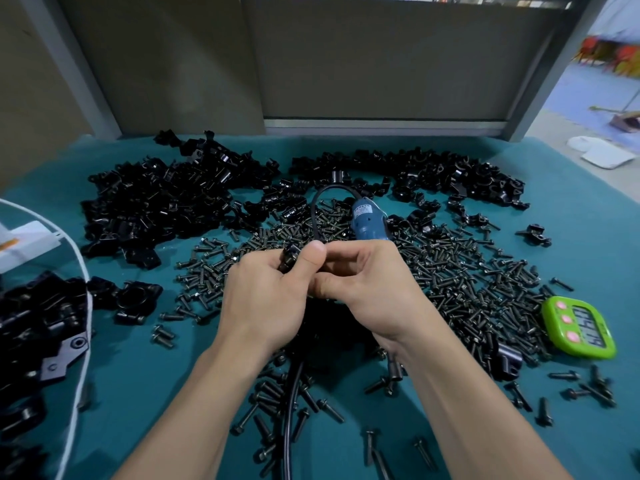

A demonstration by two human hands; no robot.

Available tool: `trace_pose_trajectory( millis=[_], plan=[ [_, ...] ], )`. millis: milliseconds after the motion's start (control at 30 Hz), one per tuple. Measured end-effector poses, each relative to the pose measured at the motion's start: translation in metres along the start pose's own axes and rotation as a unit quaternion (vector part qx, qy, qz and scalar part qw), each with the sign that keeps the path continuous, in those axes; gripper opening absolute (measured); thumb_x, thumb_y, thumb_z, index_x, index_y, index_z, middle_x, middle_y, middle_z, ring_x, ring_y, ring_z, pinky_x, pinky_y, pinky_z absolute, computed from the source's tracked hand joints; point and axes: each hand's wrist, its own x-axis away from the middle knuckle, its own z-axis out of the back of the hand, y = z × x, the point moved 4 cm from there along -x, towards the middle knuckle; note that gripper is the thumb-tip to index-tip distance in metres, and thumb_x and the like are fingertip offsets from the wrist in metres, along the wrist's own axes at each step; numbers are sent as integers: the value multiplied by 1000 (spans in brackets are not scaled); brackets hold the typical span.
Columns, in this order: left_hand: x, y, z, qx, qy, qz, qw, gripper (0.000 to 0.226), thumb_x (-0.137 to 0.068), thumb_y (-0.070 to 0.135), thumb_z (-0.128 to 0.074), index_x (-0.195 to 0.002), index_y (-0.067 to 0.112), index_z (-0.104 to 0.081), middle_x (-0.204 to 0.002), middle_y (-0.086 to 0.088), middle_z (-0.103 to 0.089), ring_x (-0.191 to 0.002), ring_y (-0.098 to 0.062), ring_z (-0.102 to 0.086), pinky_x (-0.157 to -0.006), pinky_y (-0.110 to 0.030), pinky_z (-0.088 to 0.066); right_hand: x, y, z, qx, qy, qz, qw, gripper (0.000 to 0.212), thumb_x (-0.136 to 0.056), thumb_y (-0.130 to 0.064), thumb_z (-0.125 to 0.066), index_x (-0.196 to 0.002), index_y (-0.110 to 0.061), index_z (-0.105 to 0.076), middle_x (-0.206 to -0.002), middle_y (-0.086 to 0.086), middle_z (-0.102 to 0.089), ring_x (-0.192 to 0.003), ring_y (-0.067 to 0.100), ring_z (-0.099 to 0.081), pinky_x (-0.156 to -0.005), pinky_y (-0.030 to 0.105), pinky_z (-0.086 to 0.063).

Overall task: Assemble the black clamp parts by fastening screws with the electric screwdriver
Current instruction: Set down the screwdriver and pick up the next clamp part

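A teal worktop (138,393) carries heaps of loose clamp parts (156,199) at far left and far right, with a wide spread of screws (450,271) in the middle. Both hands meet above the screws. The left hand (266,299) pinches a black clamp part (290,256) between thumb and fingers. The right hand (367,289), fingers curled, touches the left thumb. The electric screwdriver (369,221) shows just beyond its knuckles; whether that hand grips it cannot be told. A green timer (578,327) lies at right.

Screwdriver (369,220) tip hidden behind right hand (367,289); timer (577,328) digits unreadable.
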Motion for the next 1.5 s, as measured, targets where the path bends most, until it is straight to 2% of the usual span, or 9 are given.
trace_pose_trajectory(
  millis=[200,333,600,733,833,967,1133,1367,1500],
  plan=[
    [0,-2,-5,98,-23,3,995,80,-72,87,-51,-66,9,-66,-46,9,-47,-45,-8,-44,-47,-27,-39,0,-5,4,61,40,-5,997,25,-79,-12,-89,-97,-28,-83,-86,-2,-80,-84,18,-78,-84,46,-64],
    [6,5,-13,116,-31,-40,992,33,-84,74,-54,-95,44,-61,-80,22,-69,-66,1,-62,-58,-17,-45,0,-11,15,96,116,-7,989,20,-81,-15,-88,-96,-26,-82,-85,-8,-80,-79,9,-77,-79,38,-65],
    [8,0,-26,242,-82,1,967,41,-88,67,-61,-88,26,-68,-79,1,-75,-52,-22,-64,-46,-28,-45,4,-25,35,159,57,-27,985,32,-78,-16,-87,-105,-33,-80,-89,-12,-80,-81,4,-76,-79,27,-62],
    [5,-9,-25,243,-53,46,967,26,-95,57,-64,-87,33,-67,-89,3,-77,-52,-13,-59,-45,-21,-44,6,-24,103,288,250,-58,923,28,-92,-8,-74,-82,-34,-79,-88,-13,-78,-61,0,-68,-55,5,-50],
    [4,-12,-23,235,-41,59,969,31,-80,62,-73,-86,32,-70,-78,0,-75,-52,-13,-53,-54,-31,-47,5,-4,124,437,237,-148,855,38,-93,-1,-64,-80,-35,-76,-99,3,-77,-62,7,-59,-69,20,-56],
    [3,-15,-27,167,-69,65,981,26,-71,46,-90,-85,31,-74,-71,12,-73,-62,-10,-67,-68,-39,-57,-2,9,111,485,165,-155,845,30,-91,-5,-66,-99,-31,-79,-98,6,-76,-85,27,-70,-86,42,-61],
    [3,-14,-32,154,-68,74,983,12,-80,40,-87,-78,42,-76,-53,17,-62,-47,2,-54,-59,-28,-41,-5,13,114,476,161,-169,848,30,-90,-8,-67,-74,-33,-63,-90,2,-72,-88,27,-67,-86,40,-59],
    [2,-14,-30,166,-51,88,981,25,-83,34,-86,-70,22,-68,-47,12,-56,-43,-3,-50,-58,-28,-40,-6,17,110,515,161,-161,827,18,-94,-7,-59,-88,-17,-73,-82,3,-70,-82,29,-67,-90,45,-56],
    [2,-15,-31,180,-55,90,978,27,-82,35,-86,-66,25,-67,-49,12,-56,-44,-5,-50,-60,-29,-41,-1,8,115,310,284,-109,901,21,-93,-9,-64,-79,-24,-67,-66,-3,-70,-61,10,-64,-63,28,-50]
  ],
)
